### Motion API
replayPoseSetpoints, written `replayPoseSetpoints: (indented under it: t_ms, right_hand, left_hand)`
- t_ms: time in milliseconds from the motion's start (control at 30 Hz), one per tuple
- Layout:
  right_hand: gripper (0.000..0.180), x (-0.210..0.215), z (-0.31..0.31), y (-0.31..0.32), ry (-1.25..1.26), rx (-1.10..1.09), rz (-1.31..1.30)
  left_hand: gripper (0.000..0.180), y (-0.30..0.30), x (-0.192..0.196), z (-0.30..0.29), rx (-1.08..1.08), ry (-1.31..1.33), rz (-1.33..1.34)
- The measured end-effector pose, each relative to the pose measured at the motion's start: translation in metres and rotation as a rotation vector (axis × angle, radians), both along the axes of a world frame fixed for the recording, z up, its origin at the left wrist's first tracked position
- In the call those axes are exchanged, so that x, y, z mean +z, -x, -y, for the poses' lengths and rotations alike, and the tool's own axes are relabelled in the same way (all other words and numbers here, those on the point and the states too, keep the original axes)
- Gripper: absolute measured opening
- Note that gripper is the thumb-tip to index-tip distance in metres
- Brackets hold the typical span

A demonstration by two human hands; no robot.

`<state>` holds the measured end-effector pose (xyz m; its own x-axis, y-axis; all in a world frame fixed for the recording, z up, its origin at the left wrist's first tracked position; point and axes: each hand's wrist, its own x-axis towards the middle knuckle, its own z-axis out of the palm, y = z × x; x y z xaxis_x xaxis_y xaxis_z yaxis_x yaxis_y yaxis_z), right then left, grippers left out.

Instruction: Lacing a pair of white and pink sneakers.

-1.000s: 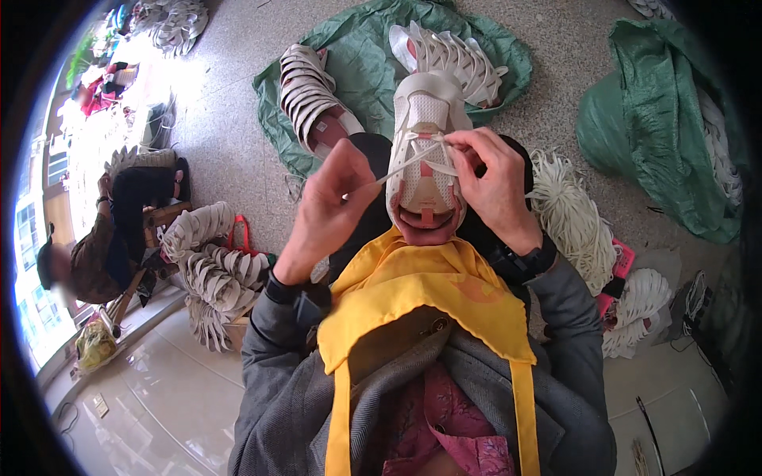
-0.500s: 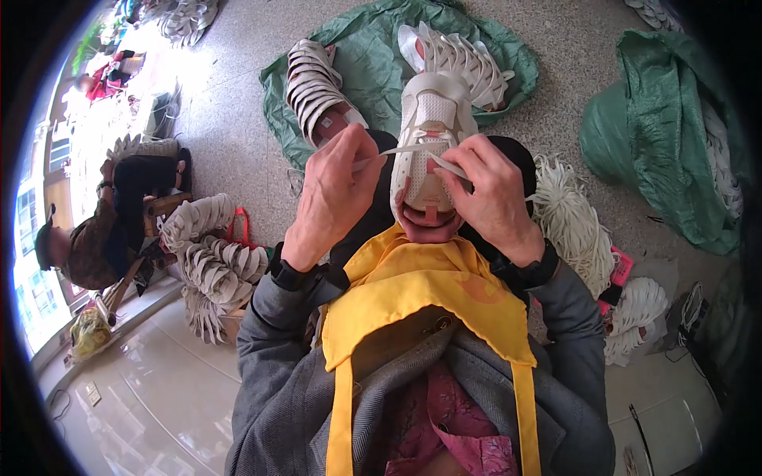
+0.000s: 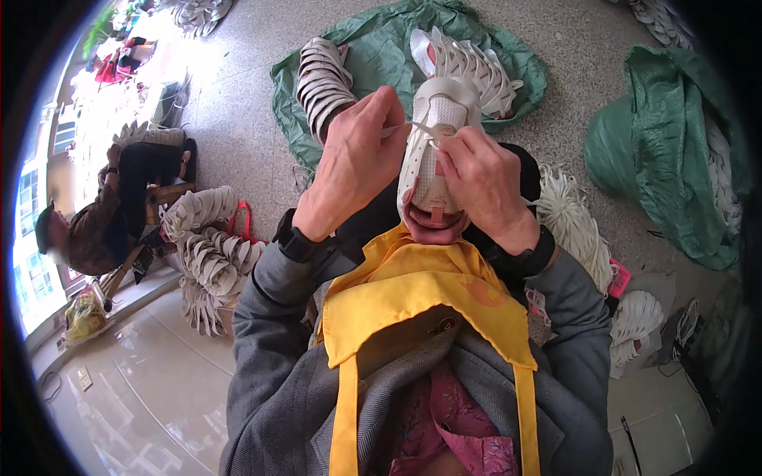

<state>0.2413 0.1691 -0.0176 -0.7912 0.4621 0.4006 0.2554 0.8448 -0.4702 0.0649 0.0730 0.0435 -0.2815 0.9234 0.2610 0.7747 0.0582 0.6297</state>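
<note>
A white shoe upper [image 3: 432, 178] with a pink lining lies across my lap, its toe pointing away from me. A flat white shoelace [image 3: 423, 128] runs over its tongue between my two hands. My left hand [image 3: 355, 155] pinches one end of the lace, left of the shoe upper and slightly above it. On the right side of the upper, my right hand [image 3: 486, 178] is closed on the lace close to the eyelets. The fingertips of my left hand are partly hidden behind its knuckles.
Stacked shoe uppers [image 3: 324, 79] and another pile [image 3: 472, 71] lie on a green sheet [image 3: 377, 59] ahead. White laces [image 3: 573, 214] hang in a bundle at my right, near a green sack [image 3: 615, 147]. More uppers [image 3: 214, 262] are heaped left, near a seated person [image 3: 95, 238].
My left hand has moved up and a little right, closer to the shoe's toe. The right hand has shifted slightly, and the lace between them now spans a shorter stretch.
</note>
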Motion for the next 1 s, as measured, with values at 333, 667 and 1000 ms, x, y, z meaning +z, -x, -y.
replayPoseSetpoints:
  t_ms: [333,667,1000]
  right_hand:
    - [0.014,-0.002,-0.003,0.008,-0.037,0.054,0.017]
    - [0.014,0.005,-0.029,0.000,-0.127,0.224,-0.046]
    - [0.015,-0.001,-0.012,-0.061,0.034,0.111,0.033]
  left_hand:
    - [0.017,0.005,-0.002,-0.005,-0.015,-0.014,-0.006]
    - [0.018,0.011,-0.003,0.008,-0.057,0.050,0.014]
    - [0.017,0.011,-0.015,0.053,-0.080,0.218,0.058]
